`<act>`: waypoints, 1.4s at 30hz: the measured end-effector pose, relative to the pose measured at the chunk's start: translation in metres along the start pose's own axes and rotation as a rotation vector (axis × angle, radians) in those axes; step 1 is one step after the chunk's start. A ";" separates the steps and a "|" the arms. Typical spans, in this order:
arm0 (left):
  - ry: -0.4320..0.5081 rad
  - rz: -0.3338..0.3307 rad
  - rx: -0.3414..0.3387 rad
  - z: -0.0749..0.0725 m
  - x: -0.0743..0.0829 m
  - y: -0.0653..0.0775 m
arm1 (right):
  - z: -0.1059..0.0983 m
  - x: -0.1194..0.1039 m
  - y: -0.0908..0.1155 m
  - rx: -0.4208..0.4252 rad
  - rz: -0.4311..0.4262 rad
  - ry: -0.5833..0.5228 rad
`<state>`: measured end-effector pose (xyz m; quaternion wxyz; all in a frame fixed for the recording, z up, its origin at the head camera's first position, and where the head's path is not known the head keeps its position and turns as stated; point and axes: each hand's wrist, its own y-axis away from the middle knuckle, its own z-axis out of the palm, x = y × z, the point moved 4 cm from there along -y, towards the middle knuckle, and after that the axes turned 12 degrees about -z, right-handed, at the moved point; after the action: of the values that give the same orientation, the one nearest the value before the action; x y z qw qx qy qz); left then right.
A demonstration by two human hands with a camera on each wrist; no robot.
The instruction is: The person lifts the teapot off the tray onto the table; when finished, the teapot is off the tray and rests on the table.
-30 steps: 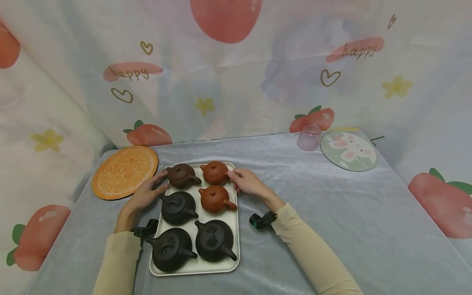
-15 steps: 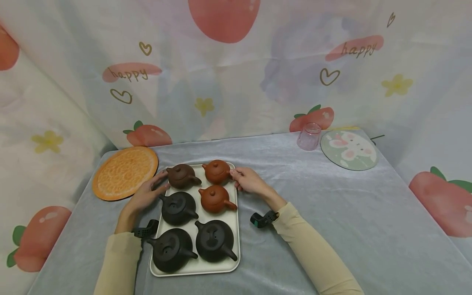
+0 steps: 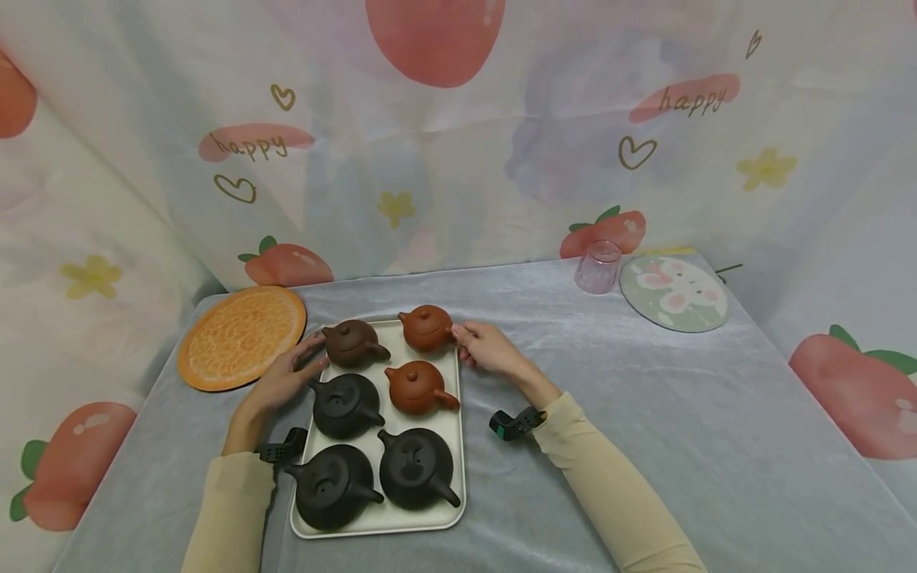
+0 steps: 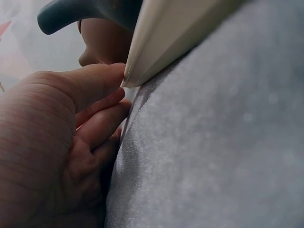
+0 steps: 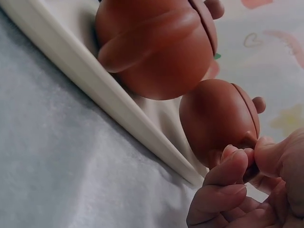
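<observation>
At the far right corner of the pale tray [image 3: 358, 525], my right hand [image 3: 490, 350] pinches the side handle of a small reddish-brown teapot [image 3: 427, 328]. In the right wrist view, thumb and fingers close round that teapot's [image 5: 216, 121] handle. My left hand [image 3: 282, 378] lies along the tray's left edge, fingers fairly straight beside a dark brown teapot [image 3: 351, 343]. Its thumb tip touches the tray rim [image 4: 147, 57] in the left wrist view. A second reddish-brown teapot [image 3: 415, 387] sits just nearer, with three black teapots [image 3: 347, 404] on the tray.
A round orange-patterned mat [image 3: 243, 338] lies left of the tray. At the back right stand a pink glass [image 3: 598, 267] and a round rabbit-print mat [image 3: 673, 293]. Grey cloth [image 3: 609, 382] covers the table, and a printed curtain [image 3: 458, 159] hangs behind.
The pinched reddish-brown teapot has shifted a little right and away from me with my right hand, appearing slightly raised. My left hand has stayed by the tray edge.
</observation>
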<state>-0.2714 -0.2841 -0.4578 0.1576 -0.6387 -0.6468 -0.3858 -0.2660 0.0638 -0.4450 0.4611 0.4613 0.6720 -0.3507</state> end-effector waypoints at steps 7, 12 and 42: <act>0.007 0.015 -0.003 -0.001 0.001 0.002 | -0.015 0.000 0.003 0.028 0.018 -0.009; 0.018 0.010 0.008 -0.001 -0.002 0.000 | -0.032 0.000 0.005 0.060 0.021 0.001; 0.012 0.038 0.005 0.001 -0.005 -0.002 | -0.120 0.033 0.065 0.200 0.110 0.072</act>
<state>-0.2728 -0.2867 -0.4627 0.1705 -0.6483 -0.6346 -0.3846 -0.2449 0.2020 -0.4393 0.4068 0.5534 0.6237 -0.3733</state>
